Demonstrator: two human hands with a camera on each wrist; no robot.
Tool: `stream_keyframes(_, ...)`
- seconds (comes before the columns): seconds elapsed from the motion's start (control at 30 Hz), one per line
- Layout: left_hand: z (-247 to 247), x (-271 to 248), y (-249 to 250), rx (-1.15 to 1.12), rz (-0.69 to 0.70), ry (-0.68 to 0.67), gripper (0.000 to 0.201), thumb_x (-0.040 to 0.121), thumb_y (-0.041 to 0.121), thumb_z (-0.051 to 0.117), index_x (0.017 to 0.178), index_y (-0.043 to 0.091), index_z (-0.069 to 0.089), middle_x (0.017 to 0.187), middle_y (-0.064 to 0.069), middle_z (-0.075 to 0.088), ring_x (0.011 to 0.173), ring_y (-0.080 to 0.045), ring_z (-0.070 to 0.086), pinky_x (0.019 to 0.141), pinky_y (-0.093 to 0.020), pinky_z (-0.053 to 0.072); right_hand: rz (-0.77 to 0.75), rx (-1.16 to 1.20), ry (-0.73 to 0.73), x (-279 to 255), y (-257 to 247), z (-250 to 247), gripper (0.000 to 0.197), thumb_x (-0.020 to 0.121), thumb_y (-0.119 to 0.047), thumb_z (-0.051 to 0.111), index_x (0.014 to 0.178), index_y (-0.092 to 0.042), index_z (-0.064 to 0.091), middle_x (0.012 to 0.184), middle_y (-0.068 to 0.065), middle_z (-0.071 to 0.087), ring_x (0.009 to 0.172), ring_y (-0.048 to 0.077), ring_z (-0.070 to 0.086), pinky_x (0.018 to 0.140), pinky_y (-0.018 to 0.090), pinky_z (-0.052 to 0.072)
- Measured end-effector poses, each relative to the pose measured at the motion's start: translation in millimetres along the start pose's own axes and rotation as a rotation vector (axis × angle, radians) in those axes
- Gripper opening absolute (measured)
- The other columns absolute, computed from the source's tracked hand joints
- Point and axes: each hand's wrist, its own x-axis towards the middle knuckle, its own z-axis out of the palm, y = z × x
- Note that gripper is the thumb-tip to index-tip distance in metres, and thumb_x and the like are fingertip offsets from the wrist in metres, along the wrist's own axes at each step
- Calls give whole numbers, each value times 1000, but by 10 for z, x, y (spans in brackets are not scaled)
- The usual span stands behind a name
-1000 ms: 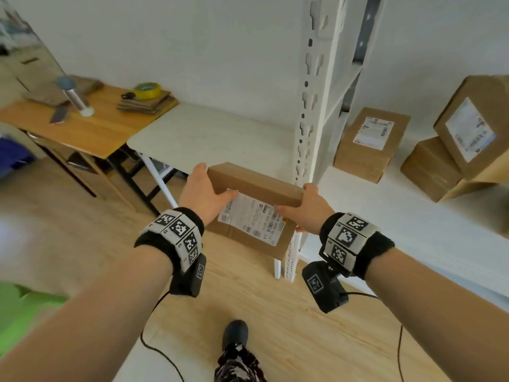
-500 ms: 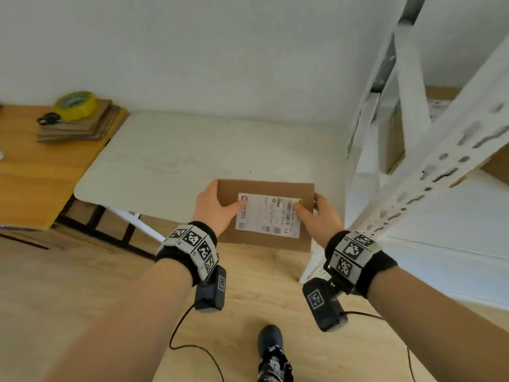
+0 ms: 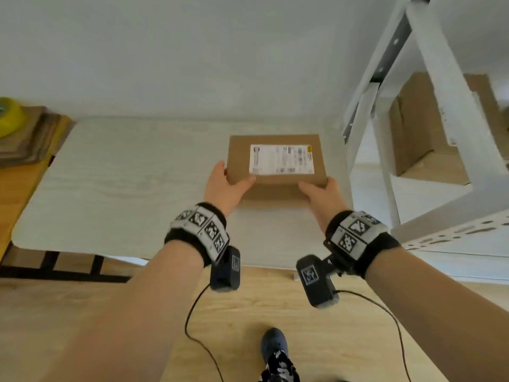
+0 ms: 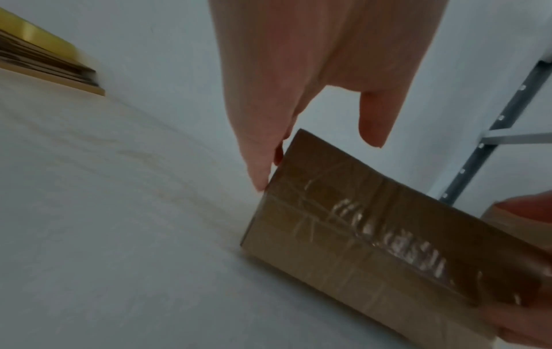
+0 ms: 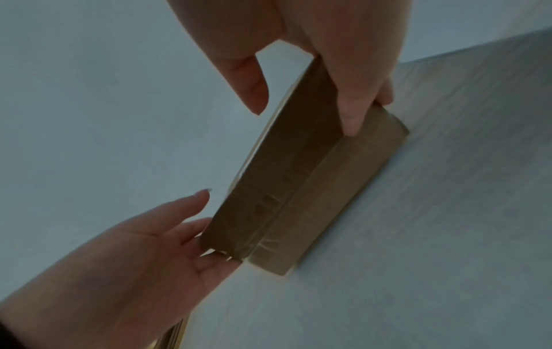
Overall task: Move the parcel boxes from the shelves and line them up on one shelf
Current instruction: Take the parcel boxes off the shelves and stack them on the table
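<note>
Head view shows you a flat rectangular cardboard parcel box (image 3: pixel 276 161), its white printed label facing up and its near side sealed with glossy clear tape, lying on the pale wood-grain table (image 3: pixel 115 188) beside the white metal shelf frame (image 3: pixel 446 86). Your left hand (image 3: pixel 224 186) grips the near left corner, thumb on top and fingers along the side. Your right hand (image 3: pixel 321 195) grips the near right corner likewise, so the box sits between both hands.
</note>
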Motion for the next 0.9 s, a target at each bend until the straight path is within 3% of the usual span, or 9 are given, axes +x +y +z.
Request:
stream_keyframes(0.07, -11, 187, 167, -2, 56, 15, 80, 88, 30, 63, 149, 8, 16, 152, -6, 28, 137, -21, 31, 107, -27, 27, -41, -51, 68, 155, -200, 70, 63, 85, -21, 63, 139, -7, 32, 136, 9, 45, 127, 26, 44, 104, 38, 37)
stream_keyframes(0.13, -5, 292, 239, 7, 79, 24, 79, 89, 30, 61, 150, 10, 14, 155, -6, 22, 141, -22, 25, 113, -32, 24, -52, -150, 89, 217, -358, 79, 67, 88, -24, 59, 143, -6, 25, 138, 9, 43, 124, 24, 44, 97, 32, 40)
stream_keyframes(0.23, 51, 283, 242, 50, 151, 50, 68, 91, 26, 58, 147, 10, 23, 152, -6, 29, 139, -21, 29, 106, -24, 24, -140, -243, 44, 154, -388, 73, 36, 89, -19, 57, 122, -9, 45, 103, 0, 56, 88, 11, 53, 71, 18, 43)
stream_keyframes(0.27, 77, 245, 220, 65, 178, 65, 62, 92, 24, 57, 145, 10, 28, 149, -6, 34, 137, -20, 31, 102, -20, 24, -173, -279, 38, 114, -352, 70, 36, 89, -19, 57, 121, -9, 47, 99, -1, 55, 86, 12, 53, 70, 19, 42)
stream_keyframes(0.4, 147, 29, 161, 142, 205, 106, 55, 95, 27, 52, 143, 12, 32, 148, -7, 35, 136, -20, 31, 110, -30, 24, -208, -444, -47, -129, -157, -2, 48, 91, -23, 55, 135, -7, 42, 126, 8, 54, 115, 22, 52, 90, 28, 40)
stream_keyframes(0.5, 201, -135, 127, 203, 238, 104, 50, 94, 25, 51, 140, 13, 39, 142, -6, 43, 130, -21, 40, 109, -36, 33, -250, -525, -121, -301, -4, -149, 34, 91, -20, 54, 123, -10, 54, 115, 7, 61, 107, 24, 58, 90, 31, 46)
stream_keyframes(0.63, 279, -511, 204, 280, 287, 103, 38, 95, 21, 49, 133, 14, 49, 132, -4, 52, 121, -19, 50, 101, -29, 36, -288, -585, -164, -466, 82, -402, 22, 90, -19, 53, 109, -14, 62, 108, 5, 65, 100, 22, 61, 87, 31, 48)
stream_keyframes(0.77, 426, -1000, 244, 280, 319, 135, 27, 94, 18, 49, 118, 15, 61, 118, -2, 63, 108, -18, 58, 94, -27, 43, -355, -570, -245, -722, 115, -703, 18, 89, -16, 54, 103, -14, 64, 102, 8, 66, 97, 24, 62, 89, 36, 50)
stream_keyframes(0.9, 681, -1539, 273, 306, 318, 165, 23, 94, 19, 51, 112, 17, 65, 111, 2, 66, 99, -12, 60, 84, -19, 41, -413, -555, -308, -996, 204, -1151, 16, 88, -18, 55, 101, -18, 65, 99, 4, 67, 94, 21, 63, 87, 34, 51)
